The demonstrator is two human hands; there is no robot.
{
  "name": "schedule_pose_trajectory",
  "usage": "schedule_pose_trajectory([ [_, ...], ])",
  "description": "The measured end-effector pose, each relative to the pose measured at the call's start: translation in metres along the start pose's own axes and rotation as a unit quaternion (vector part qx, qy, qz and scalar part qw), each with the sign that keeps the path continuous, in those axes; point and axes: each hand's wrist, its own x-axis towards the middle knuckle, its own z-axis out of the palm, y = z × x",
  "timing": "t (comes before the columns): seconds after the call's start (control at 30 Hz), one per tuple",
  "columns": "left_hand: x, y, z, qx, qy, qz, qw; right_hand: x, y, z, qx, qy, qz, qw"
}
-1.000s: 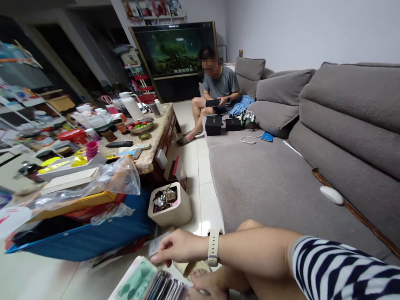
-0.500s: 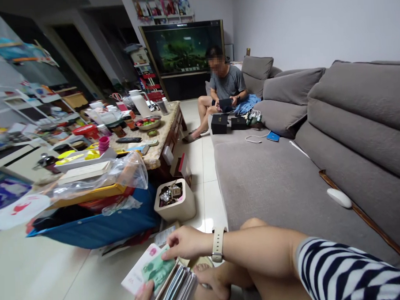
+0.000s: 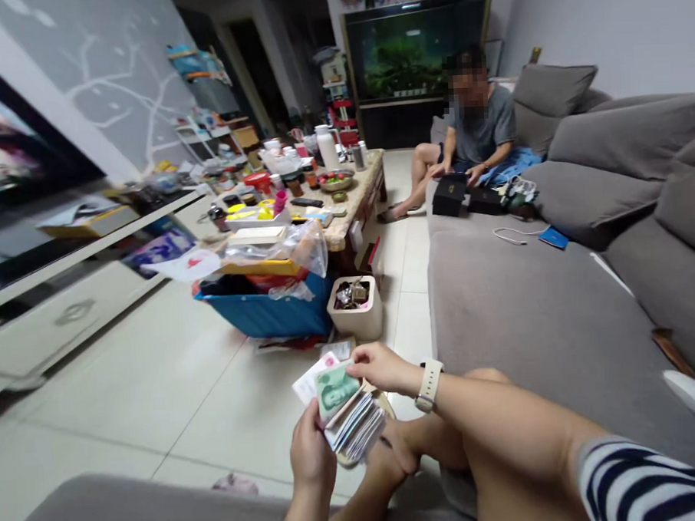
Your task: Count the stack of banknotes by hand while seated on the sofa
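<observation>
Two hands leaf through a stack of notes low in the middle of the frame.

The left hand [image 3: 311,455] rises from the bottom edge, its grip closed around the lower end of the stack of notes [image 3: 355,433], which fans up and to the right above the tiled floor [image 3: 157,392]. A green banknote [image 3: 334,392] lies on top. The right hand [image 3: 380,366], with a pale watch [image 3: 429,385] on its wrist, rests its fingertips at that note's upper right edge; the grip is narrow, and whether it pinches the note cannot be told. Just above stand a beige bin [image 3: 359,321] and a blue box [image 3: 269,316] beside the cluttered bench [image 3: 359,202]. Another person [image 3: 483,124] sits on the grey sofa [image 3: 516,307] at upper right.
</observation>
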Motion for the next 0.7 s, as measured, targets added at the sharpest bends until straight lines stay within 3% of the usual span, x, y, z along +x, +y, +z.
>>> schedule_pose_trajectory([
  [0.2,-0.005,0.000,0.005,-0.124,0.024,-0.039,0.991,-0.005,-0.006,0.001,0.020,-0.012,0.011,1.000],
  [0.37,-0.004,-0.003,0.004,-0.154,0.038,-0.032,0.987,-0.009,-0.007,0.001,0.062,-0.008,-0.023,0.998],
  [0.43,-0.003,-0.002,0.002,-0.168,0.042,-0.037,0.984,-0.014,-0.012,0.000,0.097,-0.052,-0.034,0.993],
  [0.53,-0.002,0.002,0.000,-0.193,0.041,-0.042,0.980,-0.024,-0.027,-0.003,0.123,-0.143,-0.035,0.981],
  [0.7,-0.003,0.005,-0.004,-0.185,0.084,-0.016,0.979,-0.052,-0.070,-0.001,0.086,-0.152,-0.127,0.977],
])
